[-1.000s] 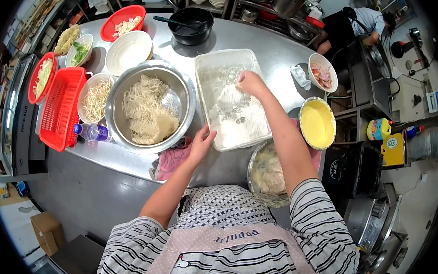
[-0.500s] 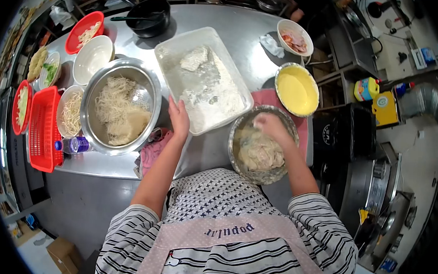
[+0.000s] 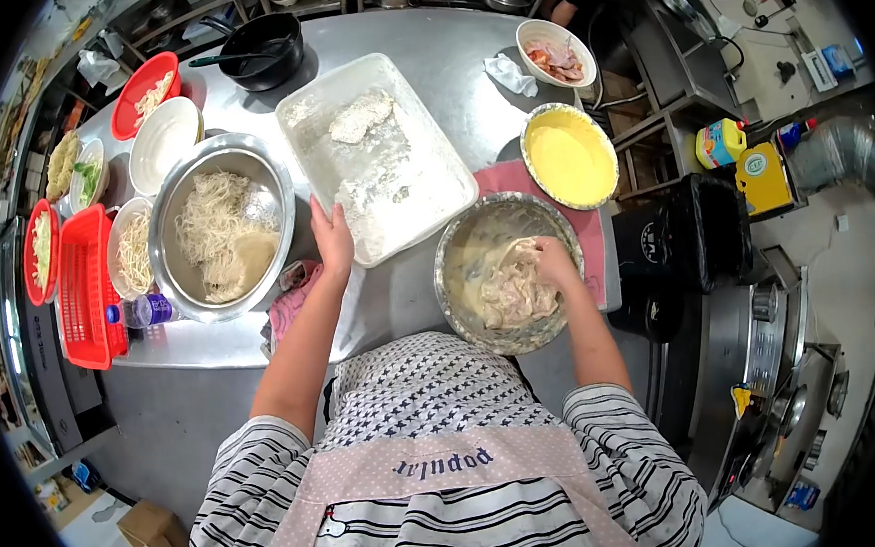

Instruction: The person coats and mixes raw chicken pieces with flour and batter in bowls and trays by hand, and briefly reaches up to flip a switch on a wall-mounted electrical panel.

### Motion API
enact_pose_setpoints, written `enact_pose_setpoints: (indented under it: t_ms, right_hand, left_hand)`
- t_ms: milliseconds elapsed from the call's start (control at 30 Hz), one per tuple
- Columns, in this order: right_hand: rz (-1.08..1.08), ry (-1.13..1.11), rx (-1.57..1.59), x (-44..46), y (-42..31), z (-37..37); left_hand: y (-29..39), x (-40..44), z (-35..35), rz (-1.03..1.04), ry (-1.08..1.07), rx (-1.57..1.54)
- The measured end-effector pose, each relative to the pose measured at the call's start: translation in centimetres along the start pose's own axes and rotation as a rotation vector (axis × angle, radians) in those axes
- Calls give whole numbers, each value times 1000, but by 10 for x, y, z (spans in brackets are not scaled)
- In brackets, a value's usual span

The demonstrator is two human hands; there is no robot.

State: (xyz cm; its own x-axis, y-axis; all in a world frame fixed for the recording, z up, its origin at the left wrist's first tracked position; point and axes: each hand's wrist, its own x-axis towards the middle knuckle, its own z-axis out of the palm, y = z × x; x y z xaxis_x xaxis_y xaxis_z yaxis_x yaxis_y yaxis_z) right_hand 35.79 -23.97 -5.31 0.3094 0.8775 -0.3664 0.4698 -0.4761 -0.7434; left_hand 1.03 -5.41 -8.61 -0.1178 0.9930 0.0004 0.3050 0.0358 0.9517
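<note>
My left hand [image 3: 332,237] rests with fingers stretched out against the near left side of a white rectangular tray [image 3: 457,186]. Loose white flour [image 3: 370,204] lies in that tray, along with a flour-coated piece [image 3: 362,117] towards its far end. In a speckled bowl [image 3: 444,274] on the right, my right hand [image 3: 555,265] has its fingers closed on pale, batter-coated pieces that look like raw meat [image 3: 517,290]. Its fingertips are partly hidden by the pieces.
Behind the speckled bowl stands a bowl of yellow batter [image 3: 571,156], then a bowl of sliced meat [image 3: 559,58]. At left are a steel bowl of noodles [image 3: 164,247], a red basket [image 3: 87,322], a bottle [image 3: 145,311] and a black pan [image 3: 276,48].
My right hand has moved from above the pieces to the right side of the bowl and down into them. My left hand stays by the tray. The whole view has shifted slightly.
</note>
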Motion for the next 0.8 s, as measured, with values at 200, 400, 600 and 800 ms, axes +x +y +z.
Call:
enact_pose_setpoints:
  t_ms: [200,400,600,800]
  right_hand:
    - [85,84,373,-2,-31,-24]
    - [-261,260,-12,-15,-74,-3]
    - [-686,175,-585,-42,-35,110]
    - [-211,-211,-378,-60,-48,87]
  left_hand:
    - [0,-1,0,-2,16,2]
    - [-2,-1,1,45,22,-19]
    - [-4,0,2,26,41,-1]
    - [4,-2,3,9,48,-2]
